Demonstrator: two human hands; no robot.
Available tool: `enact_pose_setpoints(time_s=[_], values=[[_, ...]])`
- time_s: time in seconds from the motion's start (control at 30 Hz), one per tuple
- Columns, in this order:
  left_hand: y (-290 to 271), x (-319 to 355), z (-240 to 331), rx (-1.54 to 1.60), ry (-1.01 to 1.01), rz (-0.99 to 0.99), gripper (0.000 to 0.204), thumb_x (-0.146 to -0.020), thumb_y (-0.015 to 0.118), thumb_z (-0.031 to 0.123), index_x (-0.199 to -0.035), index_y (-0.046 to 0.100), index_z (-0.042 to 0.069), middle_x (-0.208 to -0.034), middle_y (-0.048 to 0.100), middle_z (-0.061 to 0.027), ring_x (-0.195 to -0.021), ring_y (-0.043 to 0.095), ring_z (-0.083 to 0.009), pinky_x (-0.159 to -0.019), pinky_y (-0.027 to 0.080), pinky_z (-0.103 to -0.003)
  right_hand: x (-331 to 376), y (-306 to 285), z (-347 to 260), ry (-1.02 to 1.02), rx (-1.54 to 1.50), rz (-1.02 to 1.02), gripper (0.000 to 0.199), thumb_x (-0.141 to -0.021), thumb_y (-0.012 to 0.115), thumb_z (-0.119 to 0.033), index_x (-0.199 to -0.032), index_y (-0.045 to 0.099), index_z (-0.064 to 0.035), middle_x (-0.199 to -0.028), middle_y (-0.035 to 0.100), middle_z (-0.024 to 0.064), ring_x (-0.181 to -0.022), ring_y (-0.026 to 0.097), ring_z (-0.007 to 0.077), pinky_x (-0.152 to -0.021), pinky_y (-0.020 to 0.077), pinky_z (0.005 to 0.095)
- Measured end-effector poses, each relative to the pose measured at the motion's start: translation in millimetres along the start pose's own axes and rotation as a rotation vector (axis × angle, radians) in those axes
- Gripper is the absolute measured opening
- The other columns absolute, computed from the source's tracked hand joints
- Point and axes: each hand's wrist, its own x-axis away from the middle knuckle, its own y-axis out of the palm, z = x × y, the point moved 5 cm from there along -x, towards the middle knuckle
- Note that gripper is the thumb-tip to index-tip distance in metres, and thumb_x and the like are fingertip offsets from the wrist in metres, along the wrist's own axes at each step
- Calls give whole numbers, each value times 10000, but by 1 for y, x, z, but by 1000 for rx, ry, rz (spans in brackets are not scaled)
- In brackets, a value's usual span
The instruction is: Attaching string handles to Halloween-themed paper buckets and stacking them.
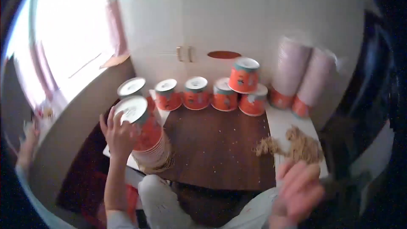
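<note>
A tall nested stack of orange-red paper tubs (148,131) leans at the front left, a white round end (132,109) facing up. My left hand (118,138) lies against its upper side, fingers spread near the white end. Tan stringy strands (168,161) show around the stack's lower rims. At the lower right is my right hand (299,188), blurred by motion, its fingers curled in; anything between them cannot be made out. Just beyond it lies a loose bundle of tan, crinkled strands (304,145), with a smaller clump (268,145) beside it.
Several orange-red tubs (196,95) line the dark brown tabletop's (212,148) far edge; one tub (244,76) sits atop two others. Two tall wrapped stacks (292,65) stand back right. At far left shows another hand (30,133), its owner unclear. A windowed wall (80,85) bounds the left.
</note>
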Motion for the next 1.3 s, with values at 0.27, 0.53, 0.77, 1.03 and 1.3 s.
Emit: enact_pose_setpoints(time_s=[0.27, 0.53, 0.77, 1.03, 1.3], values=[[9, -46, 102, 173, 197, 58, 226, -644, 636, 152, -848, 573, 78, -1054, 481, -106, -1103, 413, -302, -960, 273, -485, 12, -13, -71, -26, -265, 300, 99, -800, 552, -198, -830, 570, -291, -820, 456, -42, -745, 421, 157, -705, 305, 351], [122, -104, 228, 637, 294, -164, 371, -649, 611, 205, -984, 533, 66, -1098, 462, -125, -1069, 416, -307, -887, 342, -439, 20, -34, -92, -54, -248, 361, 215, -863, 434, -220, -650, 419, -198, -638, 347, -72, -644, 369, 96, -712, 305, 309], [189, -165, 337, 606, 322, -212, 458, -650, 576, 234, -1058, 479, 50, -1100, 460, -143, -1074, 429, -294, -853, 380, -447, 22, -38, -91, -166, -104, 576, 269, -893, 224, -177, -631, 269, -143, -593, 202, -52, -534, 261, 92, -571, 231, 220], [260, -207, 381, 449, 173, -269, 598, -727, 535, 332, -1213, 385, 19, -1298, 347, -144, -1235, 287, -283, -954, 283, -480, 69, -83, -106, -52, -5, 365, 265, -900, 256, -204, -639, 251, -157, -588, 219, -43, -523, 270, 98, -652, 260, 252], [250, -212, 376, 319, 219, -153, 253, -732, 525, 158, -976, 522, 91, -987, 544, -66, -1030, 474, -208, -825, 395, -413, 43, -89, -103, -164, -316, 348, 289, -895, 327, -210, -613, 281, -171, -570, 285, -49, -548, 339, 83, -716, 267, 262]])
